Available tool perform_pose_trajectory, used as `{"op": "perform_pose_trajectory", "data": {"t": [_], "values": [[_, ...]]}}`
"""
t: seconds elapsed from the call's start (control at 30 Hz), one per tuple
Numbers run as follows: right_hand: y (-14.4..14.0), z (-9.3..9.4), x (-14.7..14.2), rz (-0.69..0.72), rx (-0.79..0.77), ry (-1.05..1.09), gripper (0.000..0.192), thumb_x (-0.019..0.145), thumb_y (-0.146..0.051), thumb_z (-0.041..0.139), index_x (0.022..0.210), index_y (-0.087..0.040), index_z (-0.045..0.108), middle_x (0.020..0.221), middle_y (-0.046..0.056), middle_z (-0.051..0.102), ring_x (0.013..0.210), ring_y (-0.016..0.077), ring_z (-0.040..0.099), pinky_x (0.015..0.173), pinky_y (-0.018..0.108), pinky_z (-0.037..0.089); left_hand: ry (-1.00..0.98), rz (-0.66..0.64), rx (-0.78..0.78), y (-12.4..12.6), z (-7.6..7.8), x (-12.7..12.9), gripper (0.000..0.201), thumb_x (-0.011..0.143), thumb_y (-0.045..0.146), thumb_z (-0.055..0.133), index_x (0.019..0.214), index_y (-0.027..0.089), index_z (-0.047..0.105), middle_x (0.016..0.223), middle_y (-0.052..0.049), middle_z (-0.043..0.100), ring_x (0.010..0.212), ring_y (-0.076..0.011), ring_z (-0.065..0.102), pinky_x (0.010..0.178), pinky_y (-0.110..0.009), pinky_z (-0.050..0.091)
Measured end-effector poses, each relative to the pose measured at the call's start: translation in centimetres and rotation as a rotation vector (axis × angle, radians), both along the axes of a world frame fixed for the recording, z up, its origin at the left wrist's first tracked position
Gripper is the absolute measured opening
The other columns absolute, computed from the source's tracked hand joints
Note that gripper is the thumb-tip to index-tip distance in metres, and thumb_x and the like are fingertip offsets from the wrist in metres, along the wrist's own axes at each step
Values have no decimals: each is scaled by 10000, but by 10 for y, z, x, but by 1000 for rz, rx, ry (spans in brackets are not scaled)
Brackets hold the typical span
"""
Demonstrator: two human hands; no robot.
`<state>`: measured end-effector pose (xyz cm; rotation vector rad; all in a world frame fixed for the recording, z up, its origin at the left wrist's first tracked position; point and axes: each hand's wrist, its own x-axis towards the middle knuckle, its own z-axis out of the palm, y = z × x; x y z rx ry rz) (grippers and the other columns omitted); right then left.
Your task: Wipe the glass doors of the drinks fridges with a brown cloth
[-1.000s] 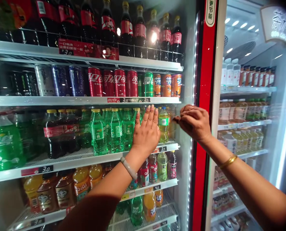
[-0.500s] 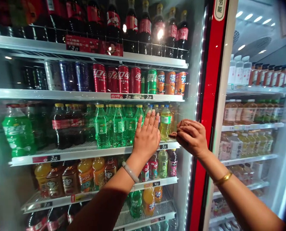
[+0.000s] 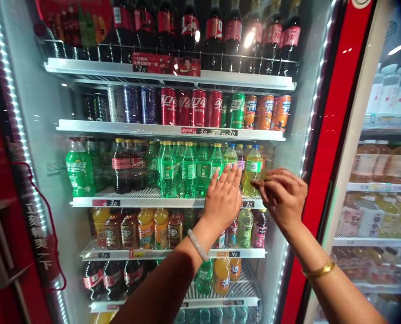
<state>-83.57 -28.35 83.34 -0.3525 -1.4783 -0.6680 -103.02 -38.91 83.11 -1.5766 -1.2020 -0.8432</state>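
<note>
Two hands up against the cooler's glass door (image 3: 48, 135): left hand (image 3: 223, 199) is flat on the pane, fingers spread, gripping nothing, right over the green soda bottles (image 3: 187, 168) on the third shelf (image 3: 153, 201). Right hand (image 3: 283, 195) is curled just beside it, fingertips pinched by the red door frame (image 3: 325, 148); can't tell if it's holding anything.

A shop: glass-door drinks coolers (image 3: 173, 135) with price-tagged shelves (image 3: 170, 131) of bottles and cans
</note>
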Motion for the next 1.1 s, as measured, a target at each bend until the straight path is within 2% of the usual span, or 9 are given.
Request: {"op": "perform_pose_trajectory", "data": {"t": [0.1,0.17,0.27,0.4,0.53,0.67,0.83,0.93,1.1], "values": [[-16,31,-36,22,-120,269,108,855,-352,801,910,-276,748,1073,57,730,1159,297,645,1085,584,463,-64,-28,-30,-6,2,4,694,1036,251,409,1684,146,183,1743,-60,247,1646,-217,135,1370,-488,173],[-33,33,-62,26,-100,228,92,862,-331,794,928,-287,745,1112,60,732,1266,330,593,1108,610,440,-125,-6,-42,-14,5,2,696,1040,249,394,1688,149,160,1751,-68,217,1651,-234,90,1370,-543,127],[-48,-2,-73,42,-8,20,244,835,-228,808,1041,-334,734,1178,38,736,1325,335,569,1118,601,470,-225,62,-31,-30,9,-12,692,1055,248,374,1693,165,119,1763,-71,159,1657,-255,36,1348,-638,19],[-38,-44,-59,65,-10,51,296,771,-239,873,1018,-330,737,1118,29,729,1080,277,681,1057,570,541,-267,97,0,-52,12,-45,726,1061,243,383,1699,218,38,1769,-62,134,1655,-271,66,1331,-675,17],[-42,-3,-84,58,-92,381,138,826,-288,835,934,-279,749,1092,62,728,1167,321,657,1100,619,468,-305,105,53,-64,13,-74,760,1064,249,407,1698,255,-13,1772,-72,109,1651,-292,65,1325,-687,92],[-73,30,-133,69,-44,261,151,851,-292,808,981,-327,738,1120,49,733,1289,357,589,1099,649,460,-277,89,69,-65,8,-91,765,1054,245,440,1701,251,31,1773,-73,85,1651,-292,43,1335,-647,140],[-83,-44,-127,85,-29,-36,417,832,-191,799,1171,-415,702,1207,17,738,1289,346,601,1122,663,481,-203,78,83,-65,-3,-98,776,1015,213,500,1699,252,135,1772,-70,118,1649,-296,98,1343,-612,148],[-71,-69,-108,99,-87,122,362,804,-210,825,1103,-393,733,1115,41,724,1117,340,674,1032,656,549,-185,57,100,-65,-6,-98,780,1005,214,526,1695,264,166,1771,-59,131,1649,-293,116,1345,-594,173],[-80,-9,-134,37,-138,418,194,848,-270,803,1022,-330,742,1125,53,720,1226,352,640,1130,680,462,-185,46,94,-64,-8,-99,773,1002,240,549,1691,236,198,1770,-75,129,1651,-296,93,1353,-589,136]]}}
